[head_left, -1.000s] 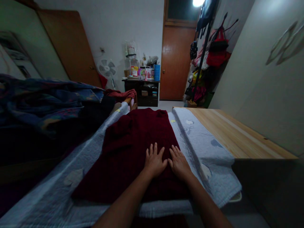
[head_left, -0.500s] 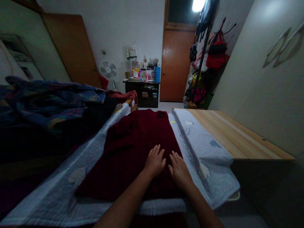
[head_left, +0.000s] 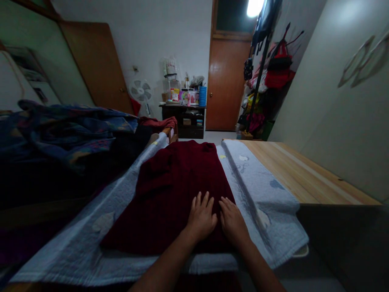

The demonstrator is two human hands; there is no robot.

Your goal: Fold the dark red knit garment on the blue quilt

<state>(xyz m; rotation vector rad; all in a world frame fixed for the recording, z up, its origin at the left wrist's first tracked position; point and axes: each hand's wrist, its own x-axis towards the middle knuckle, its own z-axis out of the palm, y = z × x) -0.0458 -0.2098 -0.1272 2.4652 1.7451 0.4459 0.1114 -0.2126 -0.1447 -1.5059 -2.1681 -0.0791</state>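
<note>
A dark red garment [head_left: 164,202] is spread on a light grey patterned bed cover [head_left: 258,182]. Palm down on the garment's right part rests my left hand [head_left: 201,218], its fingers apart and pointing away from me. Just to the right of it, my right hand [head_left: 232,219] lies on the garment near its right edge, fingers stretched out and slightly bent. The two hands are close together but do not touch. Neither of them holds anything. A few folds show at the garment's left side.
Dark and blue patterned cloth [head_left: 75,129] is heaped at the left. A wooden board [head_left: 298,170] extends to the right beside a pale cabinet [head_left: 334,105]. Farther back stand a fan [head_left: 141,91], a black shelf [head_left: 182,121] with items, a door [head_left: 227,81] and hanging bags [head_left: 278,73].
My left hand has moved slightly toward me and right, its fingers spread more. My right hand has shifted a little toward me. The view has tilted slightly.
</note>
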